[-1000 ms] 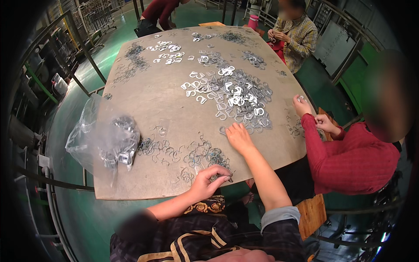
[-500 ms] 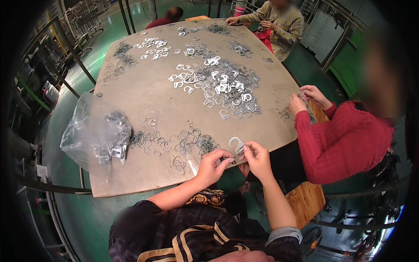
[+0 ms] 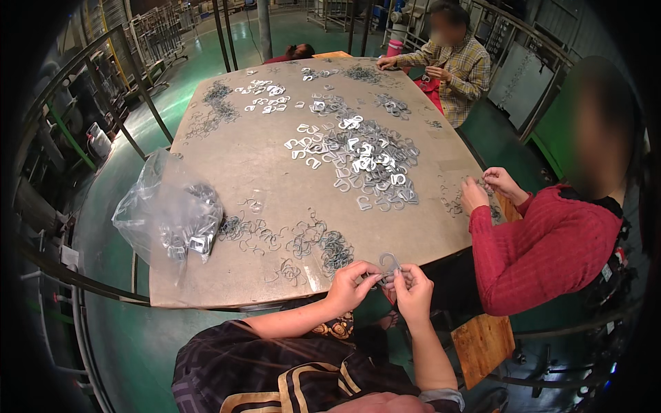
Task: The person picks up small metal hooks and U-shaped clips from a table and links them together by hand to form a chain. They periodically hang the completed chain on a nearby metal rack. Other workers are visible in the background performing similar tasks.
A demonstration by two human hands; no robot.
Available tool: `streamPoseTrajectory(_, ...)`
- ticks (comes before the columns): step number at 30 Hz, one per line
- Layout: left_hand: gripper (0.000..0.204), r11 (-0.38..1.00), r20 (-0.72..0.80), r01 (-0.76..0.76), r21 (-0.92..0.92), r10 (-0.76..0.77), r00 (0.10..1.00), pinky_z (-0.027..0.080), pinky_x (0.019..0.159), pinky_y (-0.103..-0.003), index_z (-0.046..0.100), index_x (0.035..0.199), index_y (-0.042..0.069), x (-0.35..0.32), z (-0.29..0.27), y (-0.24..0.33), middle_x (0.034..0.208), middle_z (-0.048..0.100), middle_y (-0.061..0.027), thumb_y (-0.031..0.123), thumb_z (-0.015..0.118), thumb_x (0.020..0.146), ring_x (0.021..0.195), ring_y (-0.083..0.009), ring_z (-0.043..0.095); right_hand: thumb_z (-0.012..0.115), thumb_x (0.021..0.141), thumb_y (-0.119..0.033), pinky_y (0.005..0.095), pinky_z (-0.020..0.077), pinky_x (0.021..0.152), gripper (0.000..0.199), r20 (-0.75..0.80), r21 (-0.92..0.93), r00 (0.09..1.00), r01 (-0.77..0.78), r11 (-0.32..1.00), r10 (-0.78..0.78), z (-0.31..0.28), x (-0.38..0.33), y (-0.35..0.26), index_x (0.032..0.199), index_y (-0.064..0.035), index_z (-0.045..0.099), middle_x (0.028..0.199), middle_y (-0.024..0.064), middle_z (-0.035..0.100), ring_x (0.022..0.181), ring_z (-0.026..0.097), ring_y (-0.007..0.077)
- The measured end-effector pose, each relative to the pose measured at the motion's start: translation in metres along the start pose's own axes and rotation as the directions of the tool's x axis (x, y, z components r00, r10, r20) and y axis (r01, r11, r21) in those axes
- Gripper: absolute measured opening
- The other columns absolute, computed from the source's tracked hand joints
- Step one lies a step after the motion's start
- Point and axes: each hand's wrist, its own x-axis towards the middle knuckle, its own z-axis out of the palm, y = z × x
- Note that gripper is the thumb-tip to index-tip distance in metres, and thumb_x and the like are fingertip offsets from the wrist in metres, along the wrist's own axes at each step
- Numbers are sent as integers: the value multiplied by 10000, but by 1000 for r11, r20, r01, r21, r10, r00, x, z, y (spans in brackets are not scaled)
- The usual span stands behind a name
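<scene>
My right hand [image 3: 415, 294] pinches a grey metal hook [image 3: 390, 261] by its lower end, with the curved end pointing up. Close beside it, my left hand [image 3: 348, 288] has thumb and fingertips pressed together near the hook's base; whatever lies between them is too small to make out. Both hands are over the table's near edge. Just beyond my left hand lies a heap of thin bent wire clips [image 3: 337, 252]. A big pile of similar grey hooks [image 3: 375, 153] covers the middle of the table.
A clear plastic bag [image 3: 150, 206] holding metal pieces stands on the tabletop [image 3: 234, 165] at the left. A person in a red sleeve [image 3: 530, 251] works close on my right, beside a wooden stool [image 3: 482, 347]. Another in a checked shirt [image 3: 468, 72] sits at the far right.
The view has shifted, so the table sits lower and further right in it. The hook has turned in my right hand's fingers, and my hands remain close together.
</scene>
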Motion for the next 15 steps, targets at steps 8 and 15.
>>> streamPoseTrajectory(8,208,990,258,-140,24,129,957,518,782,-366,679,1012,32,6,-6,-1,942,686,-116,70,727,813,898,-285,650,599,931,-61,243,508,582,104,-18,-138,994,107,985,-110,-15,-9,-8,920,42,611,716,76,664,628,650,110)
streamPoseTrajectory(15,460,850,-82,-87,520,151,985,467,931,-391,608,1237,50,177,-141,-113,1190,643,-146,280,710,852,1068,-328,604,575,920,-25,252,511,605,64,-100,-205,982,135,969,-158,-57,-30,14,910,33,598,731,79,650,640,654,135)
